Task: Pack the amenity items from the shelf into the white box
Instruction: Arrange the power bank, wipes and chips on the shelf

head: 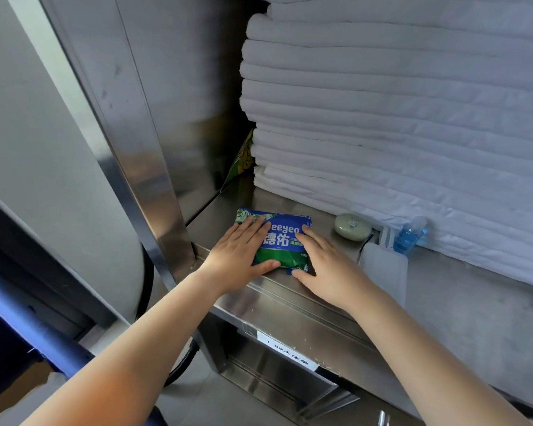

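Note:
A blue and green pack of wet wipes [279,241] lies flat on the steel shelf [277,290] near its front edge. My left hand [237,259] rests on the pack's left side, fingers straight on top and thumb along its front edge. My right hand [323,265] lies on the pack's right side, fingers straight over it and thumb at its front corner. A pale green soap-shaped case [353,226] sits further back on the shelf. A small blue bottle [408,235] stands to its right. No white box is in view.
A tall stack of folded white linen [382,103] fills the shelf behind the items. A white translucent container [385,272] stands right of my right hand. A green and yellow bag [242,161] is wedged behind the linen. A steel upright [154,179] bounds the shelf's left.

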Tool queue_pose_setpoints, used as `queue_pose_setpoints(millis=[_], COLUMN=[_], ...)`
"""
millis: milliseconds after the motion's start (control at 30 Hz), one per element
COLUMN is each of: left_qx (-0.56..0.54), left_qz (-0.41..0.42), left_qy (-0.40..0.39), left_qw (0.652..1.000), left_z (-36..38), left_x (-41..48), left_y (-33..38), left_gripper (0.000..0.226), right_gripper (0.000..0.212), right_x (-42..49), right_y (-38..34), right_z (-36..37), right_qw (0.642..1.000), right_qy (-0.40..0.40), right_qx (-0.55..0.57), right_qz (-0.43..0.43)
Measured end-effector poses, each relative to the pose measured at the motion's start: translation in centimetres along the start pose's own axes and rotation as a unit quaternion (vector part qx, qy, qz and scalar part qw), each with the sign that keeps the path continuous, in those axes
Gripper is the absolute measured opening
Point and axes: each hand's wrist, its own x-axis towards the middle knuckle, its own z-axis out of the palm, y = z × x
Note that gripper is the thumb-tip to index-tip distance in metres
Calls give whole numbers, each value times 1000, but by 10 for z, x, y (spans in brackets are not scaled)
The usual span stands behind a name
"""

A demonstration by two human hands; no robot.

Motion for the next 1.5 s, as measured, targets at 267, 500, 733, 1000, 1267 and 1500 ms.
queue_pose_setpoints(millis=[267,500,733,1000,1267,1500], left_qx=[-3,20,18,0,-5,19], left_qz=[4,0,8,9,14,14], left_qy=[14,42,35,34,33,25], left_qw=[1000,999,999,999,999,999], left_z=[0,1,-1,-2,0,-1], left_x=[1,2,1,-1,0,1], left_y=[0,2,1,-2,-4,-2], left_gripper=[83,75,76,74,83,82], right_gripper=[74,71,71,46,77,77], right_x=[3,5,-4,-12,-17,-8], right_y=[-15,-11,-5,-7,8,5], right_z=[10,10,6,-12,-7,-19], right_qw=[999,1000,985,969,991,989], right_qy=[-1,15,15,97,-33,-141], right_qx=[27,-12,-149,-172,-112,34], right_qz=[36,12,-88,-152,-67,-36])
